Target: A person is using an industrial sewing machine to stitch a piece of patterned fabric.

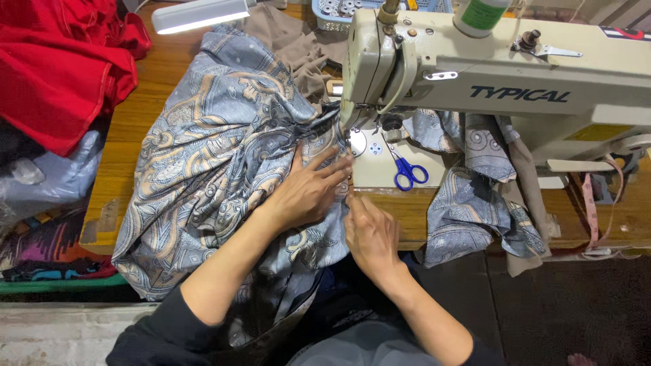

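A grey-blue patterned fabric [210,156] lies spread over the wooden table [146,95] and runs under the cream sewing machine [488,74]. My left hand [306,191] lies flat on the cloth just left of the needle area, fingers spread and pressing it down. My right hand [369,234] pinches the fabric's edge at the table's front edge, just below the needle plate [357,144].
Blue-handled scissors [407,171] lie on the machine bed right of the needle. A red cloth pile [61,64] sits at the far left. A lit lamp [200,15] hangs above. More patterned fabric [471,196] drapes at the right, beside a pink measuring tape [591,203].
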